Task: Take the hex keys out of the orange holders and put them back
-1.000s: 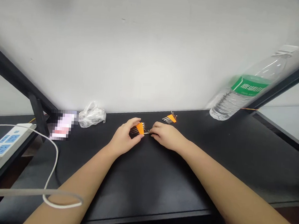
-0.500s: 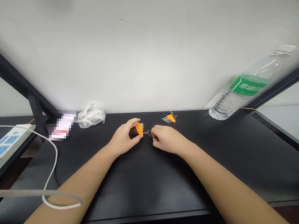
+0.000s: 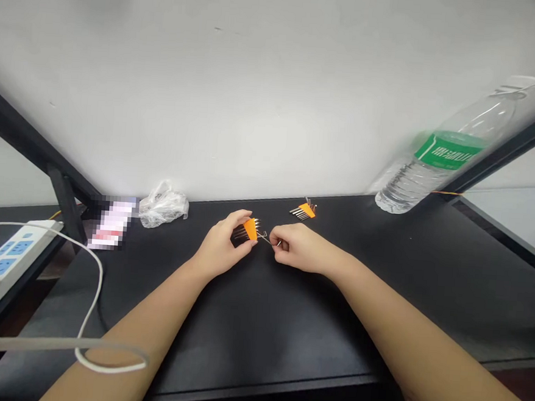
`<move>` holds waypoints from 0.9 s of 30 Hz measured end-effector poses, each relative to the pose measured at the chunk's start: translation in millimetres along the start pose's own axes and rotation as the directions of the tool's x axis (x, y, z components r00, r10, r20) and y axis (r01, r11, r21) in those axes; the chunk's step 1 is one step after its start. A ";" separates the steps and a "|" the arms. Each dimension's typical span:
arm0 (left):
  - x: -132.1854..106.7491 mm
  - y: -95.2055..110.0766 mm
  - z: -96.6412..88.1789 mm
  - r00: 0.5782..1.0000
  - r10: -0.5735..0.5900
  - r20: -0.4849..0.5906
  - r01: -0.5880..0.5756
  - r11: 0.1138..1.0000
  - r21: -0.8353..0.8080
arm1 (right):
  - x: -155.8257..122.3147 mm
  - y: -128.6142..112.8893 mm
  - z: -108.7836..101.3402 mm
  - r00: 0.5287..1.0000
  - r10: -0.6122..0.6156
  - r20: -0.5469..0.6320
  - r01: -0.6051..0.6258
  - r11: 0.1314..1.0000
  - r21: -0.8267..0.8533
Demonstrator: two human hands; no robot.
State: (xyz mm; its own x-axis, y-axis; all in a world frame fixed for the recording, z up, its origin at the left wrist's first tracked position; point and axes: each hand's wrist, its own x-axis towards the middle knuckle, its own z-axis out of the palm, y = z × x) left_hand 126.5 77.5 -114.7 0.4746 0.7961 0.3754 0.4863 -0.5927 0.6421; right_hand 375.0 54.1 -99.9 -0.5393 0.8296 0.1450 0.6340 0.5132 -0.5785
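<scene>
My left hand (image 3: 221, 249) is closed round an orange holder with several metal hex keys (image 3: 248, 229), held just above the black table (image 3: 259, 322). My right hand (image 3: 298, 248) pinches one thin metal hex key (image 3: 267, 239) whose tip lies at the holder's right end. A second orange holder with hex keys (image 3: 305, 211) lies on the table behind my right hand, near the wall.
A crumpled clear plastic bag (image 3: 164, 206) lies at the back left beside a blurred pink-and-white item (image 3: 110, 226). A water bottle with a green label (image 3: 439, 160) stands at the back right. A white power strip (image 3: 7, 255) and its cable (image 3: 90, 310) are on the left.
My right hand has drawn a little to the right, pulling the thin hex key away from the orange holder. My left hand has stayed in place.
</scene>
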 end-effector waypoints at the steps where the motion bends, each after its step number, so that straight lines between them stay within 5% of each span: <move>1: -0.2 -0.1 0.1 1.000 0.006 0.000 -0.006 1.000 0.005 | 0.0 0.1 0.1 1.000 0.001 0.007 -0.001 1.000 0.005; 8: -1.4 0.5 -0.2 0.996 0.087 0.022 -0.089 0.988 0.124 | -1.7 -0.4 -5.8 0.998 0.017 0.057 -0.020 0.998 0.055; 13: -0.6 5.9 -1.1 0.983 0.168 0.080 -0.182 0.958 0.223 | -6.6 4.7 -10.2 0.973 0.144 0.183 -0.188 0.949 0.254; 19: 0.6 7.5 -2.5 0.973 0.208 0.103 -0.227 0.946 0.231 | -5.2 15.7 -14.0 0.939 0.204 0.277 -0.330 0.761 0.559; 27: -2.6 6.9 -1.0 0.983 0.183 0.018 -0.183 0.965 0.188 | 7.2 20.0 1.8 0.956 0.261 0.133 -0.226 0.368 0.902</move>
State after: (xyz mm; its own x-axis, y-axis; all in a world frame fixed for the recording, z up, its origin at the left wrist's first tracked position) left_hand 128.0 71.5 -110.6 0.5688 0.6716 0.4747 0.5198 -0.7409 0.4253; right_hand 382.8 69.9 -111.9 -0.4236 0.8979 -0.1194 -0.1443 -0.1970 -0.9697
